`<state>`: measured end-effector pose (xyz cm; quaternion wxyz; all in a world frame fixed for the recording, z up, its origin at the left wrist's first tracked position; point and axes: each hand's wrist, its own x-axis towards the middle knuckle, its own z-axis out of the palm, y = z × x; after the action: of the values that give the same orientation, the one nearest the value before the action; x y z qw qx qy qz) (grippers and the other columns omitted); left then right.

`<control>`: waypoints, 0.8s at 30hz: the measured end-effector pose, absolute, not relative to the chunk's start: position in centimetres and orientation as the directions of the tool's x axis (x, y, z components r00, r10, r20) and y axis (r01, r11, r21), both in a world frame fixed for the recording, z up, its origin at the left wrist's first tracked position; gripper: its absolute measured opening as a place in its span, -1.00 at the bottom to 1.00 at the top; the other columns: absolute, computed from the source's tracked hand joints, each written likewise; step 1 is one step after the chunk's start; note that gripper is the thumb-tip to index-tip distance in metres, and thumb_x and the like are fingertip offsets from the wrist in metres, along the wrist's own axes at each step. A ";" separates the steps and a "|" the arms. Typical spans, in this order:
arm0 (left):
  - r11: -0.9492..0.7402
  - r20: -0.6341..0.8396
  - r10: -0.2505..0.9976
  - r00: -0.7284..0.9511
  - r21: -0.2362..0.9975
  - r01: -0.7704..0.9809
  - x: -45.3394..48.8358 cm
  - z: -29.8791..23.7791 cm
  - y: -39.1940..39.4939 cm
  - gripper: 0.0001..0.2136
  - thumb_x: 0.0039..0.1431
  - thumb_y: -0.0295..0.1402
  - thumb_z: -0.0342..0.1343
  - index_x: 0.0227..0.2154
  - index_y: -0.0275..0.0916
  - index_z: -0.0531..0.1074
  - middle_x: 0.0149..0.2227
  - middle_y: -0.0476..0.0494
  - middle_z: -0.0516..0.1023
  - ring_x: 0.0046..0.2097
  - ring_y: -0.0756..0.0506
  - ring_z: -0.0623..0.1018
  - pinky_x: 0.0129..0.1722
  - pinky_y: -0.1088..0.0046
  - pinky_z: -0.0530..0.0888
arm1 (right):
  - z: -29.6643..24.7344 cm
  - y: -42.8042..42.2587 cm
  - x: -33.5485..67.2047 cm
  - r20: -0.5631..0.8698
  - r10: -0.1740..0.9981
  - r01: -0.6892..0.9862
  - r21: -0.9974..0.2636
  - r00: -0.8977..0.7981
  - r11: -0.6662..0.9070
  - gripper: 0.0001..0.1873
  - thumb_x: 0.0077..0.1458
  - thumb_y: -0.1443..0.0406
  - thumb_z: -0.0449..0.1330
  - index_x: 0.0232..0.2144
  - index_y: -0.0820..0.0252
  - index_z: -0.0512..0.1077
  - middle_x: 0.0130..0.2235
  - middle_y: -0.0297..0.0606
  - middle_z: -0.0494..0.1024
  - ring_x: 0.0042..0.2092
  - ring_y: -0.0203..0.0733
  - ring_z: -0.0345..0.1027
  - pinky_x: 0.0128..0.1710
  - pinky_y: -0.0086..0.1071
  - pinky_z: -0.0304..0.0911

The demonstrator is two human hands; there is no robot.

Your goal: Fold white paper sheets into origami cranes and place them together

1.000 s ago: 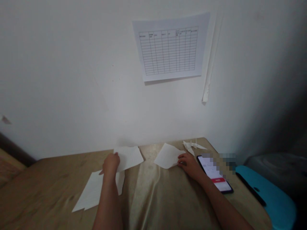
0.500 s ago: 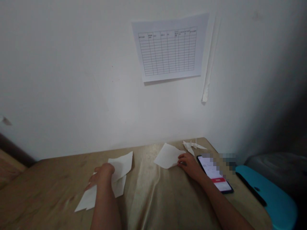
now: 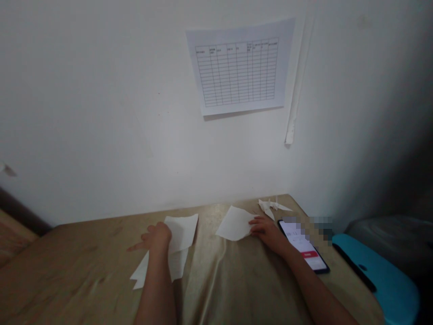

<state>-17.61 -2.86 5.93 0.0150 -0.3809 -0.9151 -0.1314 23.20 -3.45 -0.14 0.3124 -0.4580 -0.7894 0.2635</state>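
Left hand (image 3: 157, 237) lies flat on the loose white paper sheets (image 3: 184, 229) on the tan wooden surface (image 3: 77, 262). Its grip is open, index finger pointing to 9 o'clock, nothing clasped. Right hand (image 3: 267, 229) has curled fingertips on the 3 o'clock edge of a small white paper sheet (image 3: 233, 223); can't tell if that grip pinches it. Black smartphone (image 3: 302, 247) sits just beside the right wrist, white folded-paper cranes (image 3: 270, 207) at its 12 o'clock.

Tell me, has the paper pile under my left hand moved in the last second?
Yes. The paper pile slid right, toward the phone, which stayed put.
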 end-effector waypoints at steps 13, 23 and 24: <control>-0.161 0.139 0.982 0.125 0.284 0.945 -7.6 6.6 -1.5 -0.58 0.32 -0.35 0.01 0.23 -0.09 0.33 0.31 -0.22 0.37 0.32 -0.19 0.34 0.32 0.02 0.26 | 0.1 -4.9 22.9 0.210 0.888 0.598 -0.673 -0.410 0.435 -0.75 -0.01 0.49 0.08 -0.45 0.13 0.52 0.10 -0.20 0.58 0.25 -0.09 0.31 0.37 -0.01 0.00; -0.394 -0.199 0.869 0.452 0.274 0.877 -1.9 3.8 -3.3 -0.43 0.31 -0.10 0.03 0.35 0.18 0.11 0.47 -0.05 0.01 0.48 -0.30 -0.02 0.29 -0.45 -0.15 | -0.7 -4.4 23.0 0.240 0.890 0.756 -0.470 -0.387 0.455 -0.64 0.14 0.40 0.08 -0.02 0.17 0.47 0.20 -0.11 0.45 0.28 -0.04 0.25 0.37 0.01 0.02; -0.397 -0.190 0.873 0.450 0.259 0.880 -1.7 3.6 -3.4 -0.44 0.32 -0.09 0.02 0.36 0.18 0.11 0.47 -0.05 0.00 0.48 -0.32 -0.01 0.28 -0.47 -0.15 | -1.3 -4.2 23.0 0.250 0.890 0.763 -0.458 -0.381 0.455 -0.59 0.16 0.43 0.03 0.03 0.19 0.45 0.22 -0.08 0.43 0.30 -0.06 0.22 0.38 -0.01 0.02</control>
<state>-1.70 -3.41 3.60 -0.1626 -0.8357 -0.5245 0.0117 22.97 -4.16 -1.27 0.2352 -0.5041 -0.8200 0.1348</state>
